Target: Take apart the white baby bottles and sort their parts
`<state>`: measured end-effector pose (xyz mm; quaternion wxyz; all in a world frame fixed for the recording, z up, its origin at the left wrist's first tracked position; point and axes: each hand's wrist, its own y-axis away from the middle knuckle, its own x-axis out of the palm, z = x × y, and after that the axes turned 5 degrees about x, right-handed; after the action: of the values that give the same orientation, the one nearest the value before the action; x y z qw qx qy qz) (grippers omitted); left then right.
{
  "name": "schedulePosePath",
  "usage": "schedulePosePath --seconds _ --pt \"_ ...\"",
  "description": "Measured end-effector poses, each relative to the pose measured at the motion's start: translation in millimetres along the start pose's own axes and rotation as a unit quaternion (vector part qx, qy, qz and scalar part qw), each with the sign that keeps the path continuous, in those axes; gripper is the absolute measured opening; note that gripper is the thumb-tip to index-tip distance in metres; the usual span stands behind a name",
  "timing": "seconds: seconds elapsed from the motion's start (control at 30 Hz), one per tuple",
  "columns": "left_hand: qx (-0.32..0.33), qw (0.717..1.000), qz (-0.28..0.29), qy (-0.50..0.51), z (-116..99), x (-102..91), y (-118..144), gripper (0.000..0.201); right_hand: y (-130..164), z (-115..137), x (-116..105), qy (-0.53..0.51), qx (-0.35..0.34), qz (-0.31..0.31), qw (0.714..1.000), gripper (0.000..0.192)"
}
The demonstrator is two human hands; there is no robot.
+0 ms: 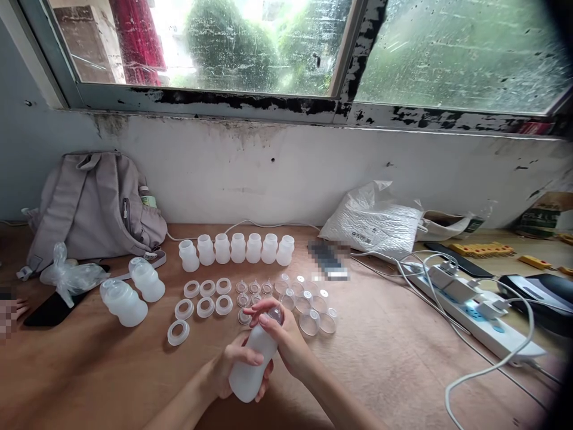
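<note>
A frosted white baby bottle [250, 365] is tilted in front of me over the table. My left hand [237, 364] wraps round its body. At its upper end, the fingers of my right hand [282, 334] close on the clear cap [275, 315]. Just beyond lie several clear nipples [255, 286], with clear domed caps [308, 322] to their right and white collar rings [205, 307] to their left. Open bottle bodies [238, 248] stand in a row behind. Two capped bottles [124, 303] stand at the left.
A grey backpack [96, 209] leans on the wall at the back left, near a plastic bag [67, 275] on a dark phone. Another person's hand [11, 310] shows at the left edge. A silver pouch [373, 221], a phone [329, 260] and a cabled power strip [474, 316] lie rightward.
</note>
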<state>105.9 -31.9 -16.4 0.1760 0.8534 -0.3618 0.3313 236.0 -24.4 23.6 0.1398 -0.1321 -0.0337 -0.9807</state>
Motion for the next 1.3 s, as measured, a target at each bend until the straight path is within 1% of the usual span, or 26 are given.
schedulePosePath --seconds 0.07,0.13,0.2,0.27,0.3,0.37,0.47,0.53,0.6,0.67,0.77,0.83,0.9,1.03,1.1,1.23,1.3 --pt "-0.043 0.995 0.048 0.078 5 -4.8 1 0.026 1 2 0 0.001 0.003 0.019 1.0 0.02" --pt "-0.078 0.98 0.089 0.161 15 -11.5 2 0.036 3 4 0 0.004 0.015 0.045 0.999 0.027" --pt "-0.082 0.967 0.104 0.218 27 -17.7 1 0.048 3 7 -1 0.002 0.036 0.073 0.997 0.04" --pt "-0.077 0.963 0.106 0.236 36 -20.6 0 0.056 3 10 -3 -0.005 0.054 0.098 0.994 0.052" --pt "-0.075 0.963 0.105 0.235 37 -20.5 -1 0.058 3 11 -4 -0.006 0.06 0.104 0.993 0.054" --pt "-0.064 0.968 0.099 0.223 34 -17.8 -1 0.057 1 12 -6 0.002 0.067 0.09 0.994 0.048" --pt "-0.026 0.975 0.075 0.209 19 -12.0 -2 0.05 -2 12 -10 0.012 0.096 0.042 0.994 0.028" --pt "-0.014 0.976 0.075 0.204 10 -10.5 -2 0.047 -4 12 -13 -0.006 0.123 0.037 0.992 0.024" --pt "-0.018 0.972 0.104 0.208 7 -11.3 -2 0.045 -5 12 -15 -0.039 0.13 0.061 0.989 0.023" --pt "-0.022 0.962 0.151 0.228 9 -13.4 -2 0.044 -5 12 -18 -0.071 0.12 0.101 0.985 0.025" --pt "-0.025 0.934 0.224 0.279 15 -16.2 -2 0.045 -6 10 -22 -0.1 0.12 0.176 0.972 0.042" --pt "-0.026 0.917 0.254 0.307 17 -17.0 -2 0.047 -5 10 -24 -0.109 0.126 0.197 0.966 0.052" --pt "-0.021 0.914 0.257 0.314 17 -16.9 -2 0.047 -5 10 -25 -0.112 0.126 0.19 0.967 0.055" --pt "-0.019 0.932 0.234 0.275 10 -15.9 -2 0.046 -3 12 -23 -0.102 0.097 0.154 0.978 0.043" --pt "-0.018 0.939 0.227 0.256 8 -15.7 -2 0.045 -3 14 -22 -0.098 0.081 0.134 0.983 0.04" --pt "0.006 0.947 0.205 0.247 6 -17.8 -2 0.045 -4 17 -22 -0.124 0.079 0.131 0.98 0.054" --pt "0.015 0.953 0.179 0.245 6 -19.4 -2 0.045 -5 15 -22 -0.123 0.072 0.121 0.982 0.053"
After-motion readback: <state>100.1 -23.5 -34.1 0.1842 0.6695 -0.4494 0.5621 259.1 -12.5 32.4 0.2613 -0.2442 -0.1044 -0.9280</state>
